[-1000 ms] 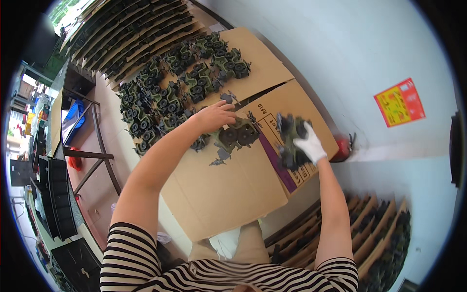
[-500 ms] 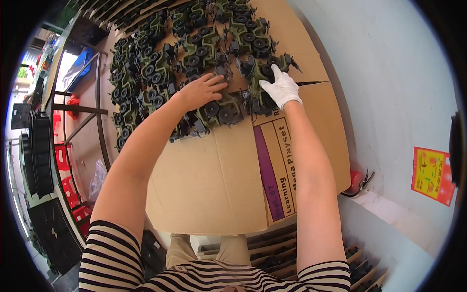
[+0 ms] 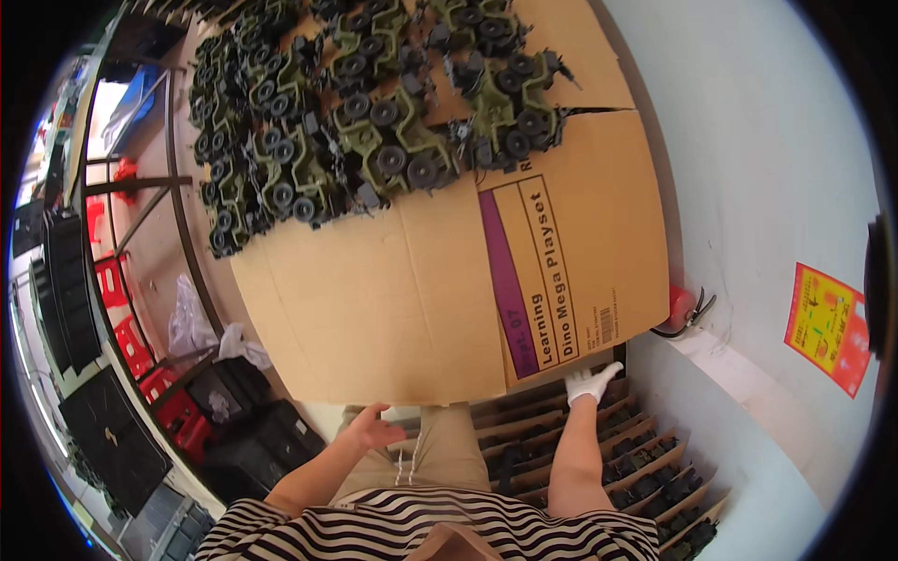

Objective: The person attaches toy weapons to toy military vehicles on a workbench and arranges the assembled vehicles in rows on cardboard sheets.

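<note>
My left hand [image 3: 372,430] is bare and held low by the near edge of the cardboard sheet [image 3: 365,309], fingers stretched and holding nothing. A white glove covers my right hand [image 3: 591,381], which is at the cardboard's near right edge. Its thumb points out and its fingers are spread, some fingertips partly hidden at the edge. Whether that hand touches the cardboard I cannot tell. On the far half of the sheet lie rows of green and black toy vehicles [image 3: 393,140] with black wheels, packed close together. Another toy vehicle [image 3: 510,107] lies at the right end of the front row.
Below the sheet on the right, cardboard dividers [image 3: 645,458] hold more dark toy parts in rows. A red fire extinguisher [image 3: 681,309] stands by the pale wall [image 3: 748,187]. At left are a metal rack [image 3: 178,206], red stools [image 3: 112,280] and black crates [image 3: 257,439].
Both hands have left the toy vehicles and drawn back toward my body, down to the near edge of the cardboard. The vehicles and sheet appear higher in view.
</note>
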A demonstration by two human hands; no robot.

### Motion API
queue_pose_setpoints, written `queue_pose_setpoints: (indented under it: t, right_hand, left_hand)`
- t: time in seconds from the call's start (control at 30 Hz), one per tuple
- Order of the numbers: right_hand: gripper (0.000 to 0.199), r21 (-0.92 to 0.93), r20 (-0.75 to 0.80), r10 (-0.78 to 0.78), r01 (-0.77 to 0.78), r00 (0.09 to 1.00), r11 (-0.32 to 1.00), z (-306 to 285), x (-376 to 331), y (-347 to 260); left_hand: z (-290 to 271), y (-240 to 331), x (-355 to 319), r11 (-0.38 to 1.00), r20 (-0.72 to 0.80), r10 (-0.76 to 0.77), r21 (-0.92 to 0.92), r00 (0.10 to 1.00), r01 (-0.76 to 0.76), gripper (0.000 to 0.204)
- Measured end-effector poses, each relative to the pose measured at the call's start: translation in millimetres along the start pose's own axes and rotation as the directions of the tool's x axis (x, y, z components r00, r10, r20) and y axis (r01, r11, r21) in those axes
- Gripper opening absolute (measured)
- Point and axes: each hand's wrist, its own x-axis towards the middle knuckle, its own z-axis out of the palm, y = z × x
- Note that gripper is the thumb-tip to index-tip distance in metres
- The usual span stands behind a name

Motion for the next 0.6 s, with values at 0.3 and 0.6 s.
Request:
queue_pose_setpoints:
  t: [0.3,0.6]
  right_hand:
    - [0.068,-0.271,0.155,-0.027,0.068,0.988,0.960,31.7,2.0,63.7]
    - [0.066,-0.240,0.068,-0.212,0.223,0.975,0.945,35.1,-43.1,99.6]
  left_hand:
    - [93.0,-32.0,25.5,0.879,0.213,0.301,-0.440,0.929,-0.184,0.062]
    - [97.1,-36.3,13.2,0.904,0.309,0.392,-0.305,0.867,-0.300,0.088]
